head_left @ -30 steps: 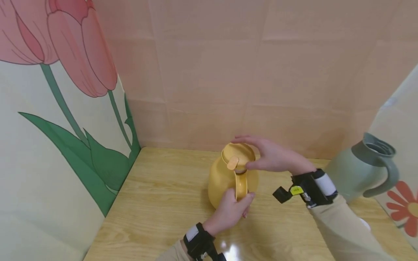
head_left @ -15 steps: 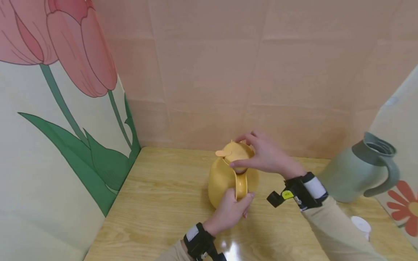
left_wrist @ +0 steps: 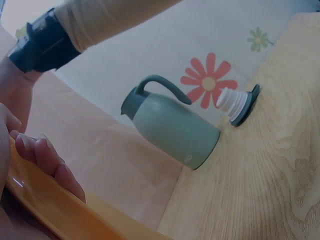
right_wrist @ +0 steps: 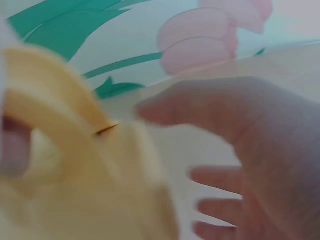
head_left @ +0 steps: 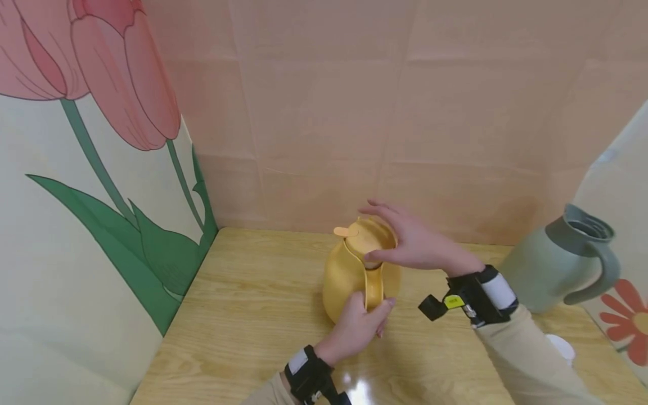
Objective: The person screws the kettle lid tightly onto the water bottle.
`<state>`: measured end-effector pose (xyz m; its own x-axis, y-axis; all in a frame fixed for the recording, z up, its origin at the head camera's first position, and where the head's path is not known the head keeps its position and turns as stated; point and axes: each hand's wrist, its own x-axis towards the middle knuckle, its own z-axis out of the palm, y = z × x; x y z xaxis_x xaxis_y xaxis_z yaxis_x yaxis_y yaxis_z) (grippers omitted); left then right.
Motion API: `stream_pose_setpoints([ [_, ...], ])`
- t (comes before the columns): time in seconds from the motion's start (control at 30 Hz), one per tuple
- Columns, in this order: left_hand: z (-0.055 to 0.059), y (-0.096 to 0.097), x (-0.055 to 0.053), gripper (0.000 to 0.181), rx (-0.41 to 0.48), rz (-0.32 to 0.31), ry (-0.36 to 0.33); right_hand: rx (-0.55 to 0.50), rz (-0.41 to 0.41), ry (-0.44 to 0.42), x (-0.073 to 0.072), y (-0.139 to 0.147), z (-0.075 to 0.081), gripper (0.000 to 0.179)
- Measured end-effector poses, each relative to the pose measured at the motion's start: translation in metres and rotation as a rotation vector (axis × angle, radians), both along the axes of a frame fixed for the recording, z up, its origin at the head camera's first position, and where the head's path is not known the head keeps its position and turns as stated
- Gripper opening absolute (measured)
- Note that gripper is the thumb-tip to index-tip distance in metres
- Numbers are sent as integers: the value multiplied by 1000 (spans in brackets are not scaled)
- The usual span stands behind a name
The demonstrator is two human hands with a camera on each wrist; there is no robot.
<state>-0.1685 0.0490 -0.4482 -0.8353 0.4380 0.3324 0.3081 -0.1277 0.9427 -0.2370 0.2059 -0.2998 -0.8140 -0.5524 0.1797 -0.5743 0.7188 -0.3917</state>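
A yellow thermos jug (head_left: 341,281) stands upright on the wooden table in the head view. My left hand (head_left: 354,329) grips its handle (head_left: 374,288), and in the left wrist view its curled fingers (left_wrist: 47,157) wrap that handle. Seated in the mouth is a round yellow lid (head_left: 368,239), its small tab (head_left: 346,232) pointing left. Around the lid's right side my right hand (head_left: 417,239) is spread, thumb over the near edge and fingers beyond the far rim. The right wrist view, blurred, shows a gap between these loosely extended fingers (right_wrist: 215,180) and the jug.
To the right stands a grey-green thermos jug (head_left: 549,267) with an uncovered mouth. A threaded white stopper (left_wrist: 235,105) with a dark green top lies near it, partly behind my right sleeve in the head view. A pink backdrop (head_left: 314,140) rises behind the table.
The lid's tab has swung from near the handle round to the left. My right hand moved left onto the lid, then back slightly right with its fingers loosened. My left hand stayed put.
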Motion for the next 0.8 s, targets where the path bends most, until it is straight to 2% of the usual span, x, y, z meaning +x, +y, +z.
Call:
stream_pose_setpoints([
  [0.13,-1,0,0,41,4,-4,-2,-13,85,-70,3,1,8,74],
  [0.3,0,0,1,39,5,-7,-21,-34,113,-49,1,0,6,67],
  [0.47,-1,0,0,39,2,-8,-19,-41,24,-29,-2,-1,2,69],
  [0.8,0,0,0,42,7,-5,-22,69,-208,203,-10,-11,-16,95],
])
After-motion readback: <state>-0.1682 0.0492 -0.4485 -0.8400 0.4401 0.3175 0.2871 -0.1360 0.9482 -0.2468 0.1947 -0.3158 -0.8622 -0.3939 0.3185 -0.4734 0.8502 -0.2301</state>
